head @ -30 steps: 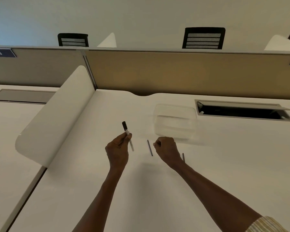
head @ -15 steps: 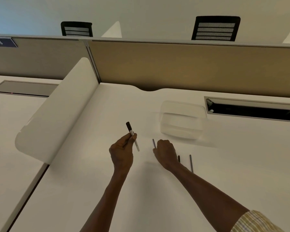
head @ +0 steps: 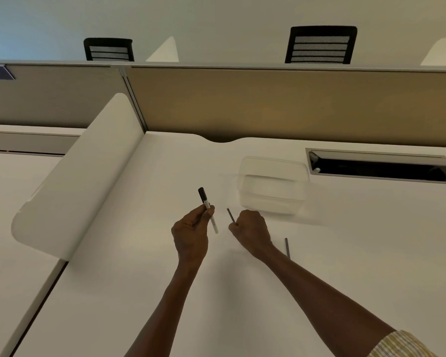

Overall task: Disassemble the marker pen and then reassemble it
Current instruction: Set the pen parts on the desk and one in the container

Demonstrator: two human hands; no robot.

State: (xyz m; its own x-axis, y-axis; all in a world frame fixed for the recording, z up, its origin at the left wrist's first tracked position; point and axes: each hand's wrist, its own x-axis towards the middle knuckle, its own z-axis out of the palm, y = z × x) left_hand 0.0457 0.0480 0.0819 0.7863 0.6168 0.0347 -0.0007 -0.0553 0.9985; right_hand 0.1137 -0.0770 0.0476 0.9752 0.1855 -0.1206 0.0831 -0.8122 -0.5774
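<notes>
Left hand [head: 191, 229] grips a black-capped white marker pen [head: 208, 210]; right hand [head: 251, 229] pinches a thin dark rod [head: 230, 215] — both near the clear plastic container [head: 273, 186].

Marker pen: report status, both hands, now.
Left hand grips marker pen, black cap on. Right hand pinches thin dark rod. Second rod lies on desk beside right wrist. Clear container behind; nothing blocking.
</notes>
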